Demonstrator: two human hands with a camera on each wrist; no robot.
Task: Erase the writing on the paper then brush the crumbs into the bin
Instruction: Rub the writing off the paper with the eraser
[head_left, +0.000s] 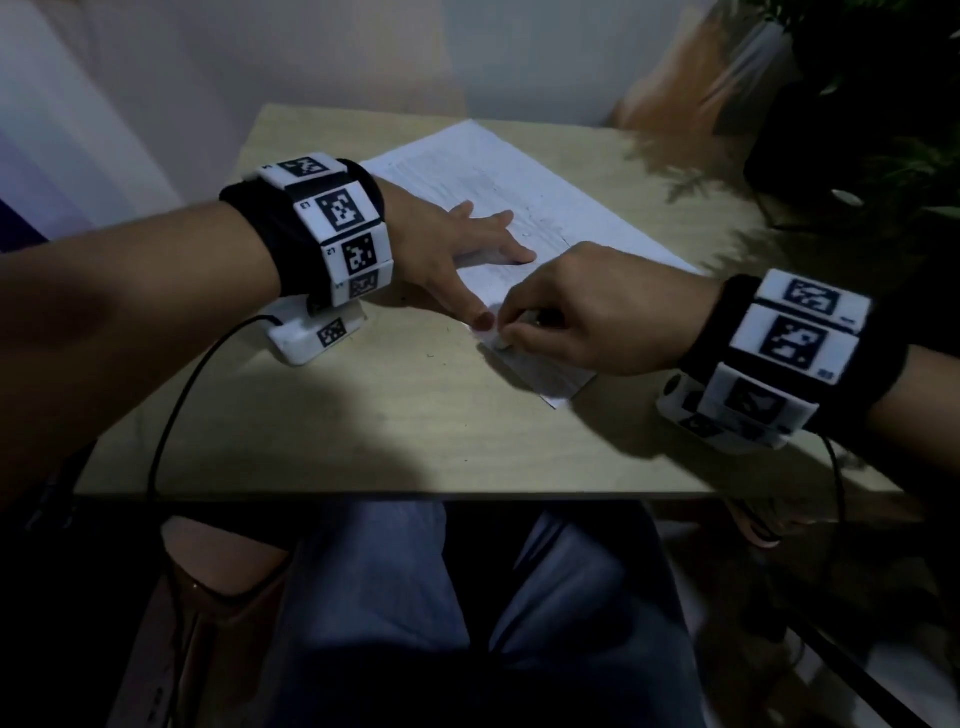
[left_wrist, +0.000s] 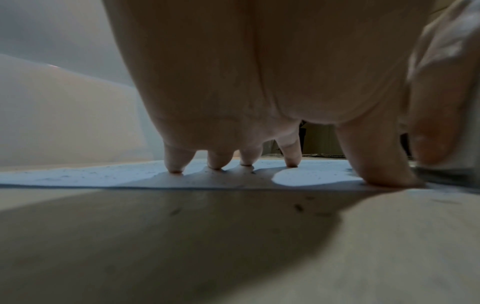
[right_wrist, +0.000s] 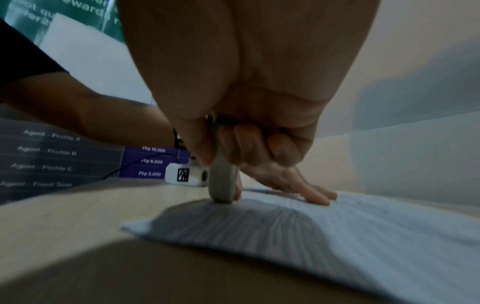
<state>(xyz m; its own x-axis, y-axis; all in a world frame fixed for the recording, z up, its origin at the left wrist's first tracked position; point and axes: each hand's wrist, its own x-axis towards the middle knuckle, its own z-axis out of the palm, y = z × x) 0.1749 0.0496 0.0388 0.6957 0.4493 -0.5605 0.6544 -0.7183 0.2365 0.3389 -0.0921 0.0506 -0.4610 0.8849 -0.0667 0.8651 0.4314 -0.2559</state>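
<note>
On the paper, right hand presses eraser.

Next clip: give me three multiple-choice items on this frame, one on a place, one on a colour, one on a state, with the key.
1. Where does the eraser touch the paper?
A. near the edge closest to the person
B. at the far corner
C. off the sheet, on the table

2. What colour is the paper?
A. yellow
B. white
C. pink

3. How is the left hand?
A. clenched in a fist
B. lifted off the table
C. spread, fingers pressing the sheet

Key: 1 A, the right hand holds the eraser down by the sheet's near end. 2 B, the sheet shows white on the tan table. 3 C, the left wrist view shows the fingertips planted on the paper.
</note>
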